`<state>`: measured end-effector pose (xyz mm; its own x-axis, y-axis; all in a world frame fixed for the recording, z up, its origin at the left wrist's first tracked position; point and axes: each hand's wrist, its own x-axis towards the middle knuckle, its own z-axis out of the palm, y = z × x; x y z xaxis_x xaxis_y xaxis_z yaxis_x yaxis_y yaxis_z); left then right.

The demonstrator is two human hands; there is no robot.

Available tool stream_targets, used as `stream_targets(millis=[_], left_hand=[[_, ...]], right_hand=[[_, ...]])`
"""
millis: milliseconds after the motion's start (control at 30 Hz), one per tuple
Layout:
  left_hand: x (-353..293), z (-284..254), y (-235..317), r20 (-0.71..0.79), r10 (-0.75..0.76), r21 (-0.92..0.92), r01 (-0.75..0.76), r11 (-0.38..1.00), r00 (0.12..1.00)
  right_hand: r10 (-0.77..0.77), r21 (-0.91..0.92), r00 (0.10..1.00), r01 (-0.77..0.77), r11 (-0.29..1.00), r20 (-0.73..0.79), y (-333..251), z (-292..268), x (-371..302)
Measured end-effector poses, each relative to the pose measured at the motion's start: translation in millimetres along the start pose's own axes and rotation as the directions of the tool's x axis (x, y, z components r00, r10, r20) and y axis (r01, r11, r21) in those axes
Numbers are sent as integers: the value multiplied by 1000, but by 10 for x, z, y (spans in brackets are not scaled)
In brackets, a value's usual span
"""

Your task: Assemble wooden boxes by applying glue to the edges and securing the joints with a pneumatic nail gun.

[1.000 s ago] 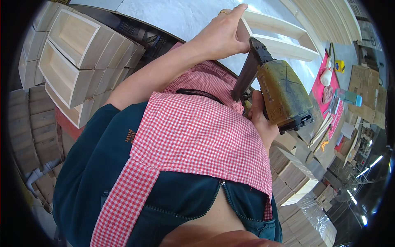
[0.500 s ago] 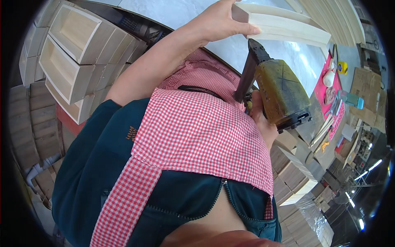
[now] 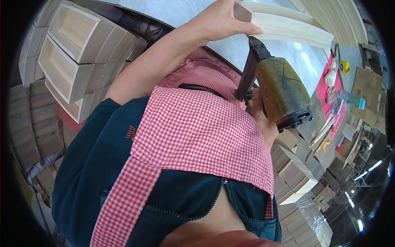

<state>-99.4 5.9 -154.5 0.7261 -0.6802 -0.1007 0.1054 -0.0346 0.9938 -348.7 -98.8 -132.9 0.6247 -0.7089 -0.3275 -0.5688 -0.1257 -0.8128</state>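
1. A worker's left hand [image 3: 232, 22] grips the near end of a pale wooden frame [image 3: 294, 29], thumb pressed along its edge and the other fingers partly hidden behind the end board.
2. The frame sits over the pale, glossy worktop [image 3: 181, 12]; whether its far end rests there cannot be told.
3. The right hand [image 3: 264, 119] closes around the handle of a worn yellow-brown nail gun [image 3: 284, 88], its fingers largely concealed by the tool.
4. The gun's black nose points up toward the frame's near corner, just beside the left thumb; contact cannot be confirmed.
5. A red-and-white checked apron [image 3: 201, 131] covers the worker's dark green top [image 3: 94, 164].
6. At left, open wooden boxes [image 3: 76, 35] stand stacked in tiers.
7. At right, long wooden strips [image 3: 339, 20] lie near a pink cloth [image 3: 321, 91], a yellow container [image 3: 344, 67] and a clear, blue-ended bottle [image 3: 353, 100].
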Motion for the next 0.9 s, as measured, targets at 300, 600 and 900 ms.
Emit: stream_targets(millis=[300, 600, 900], left_hand=[[-13, 20, 10, -48, -44, -3, 44, 999, 998], [-56, -224, -59, -35, -126, 49, 128, 991, 991], [333, -544, -285, 228, -466, -15, 482, 876, 855]], right_hand=[[75, -57, 995, -79, 995, -64, -21, -35, 19], [-341, -235, 839, 262, 936, -424, 32, -1041, 432], [-380, -855, 816, -244, 458, -436, 1769, -2702, 1390]])
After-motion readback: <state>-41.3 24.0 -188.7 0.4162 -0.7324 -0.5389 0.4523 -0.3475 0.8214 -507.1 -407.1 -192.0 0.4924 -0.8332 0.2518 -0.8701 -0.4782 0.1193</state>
